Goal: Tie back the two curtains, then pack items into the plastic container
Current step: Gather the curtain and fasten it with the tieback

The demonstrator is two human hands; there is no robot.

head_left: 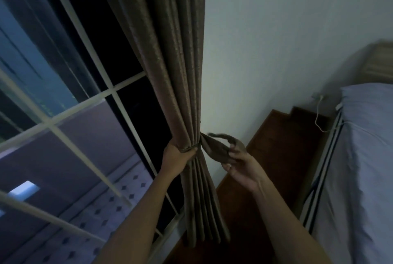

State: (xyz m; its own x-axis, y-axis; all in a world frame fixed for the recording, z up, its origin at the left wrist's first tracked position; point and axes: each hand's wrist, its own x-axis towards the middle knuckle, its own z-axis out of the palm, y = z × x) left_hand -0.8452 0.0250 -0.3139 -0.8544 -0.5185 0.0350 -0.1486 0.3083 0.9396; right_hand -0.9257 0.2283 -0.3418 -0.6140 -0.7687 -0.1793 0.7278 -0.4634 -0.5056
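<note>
The left hand (177, 156) is clenched around the gathered brown curtain (176, 76), bunching its pleats at the wall edge beside the window (63, 102). The right hand (241, 169), fingers loosely curled, holds the matching fabric tieback (214, 146), which runs from the curtain's bunched point. A bed (361, 157) stands to the right, well apart.

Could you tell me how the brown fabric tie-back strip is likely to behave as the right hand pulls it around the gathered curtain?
The brown fabric tie-back strip looks floppy: it sags and folds between the brown pleated curtain and the right hand. It is probably light, since loosely spread fingers carry it. The curtain would likely spread again if the left hand let go.
</note>
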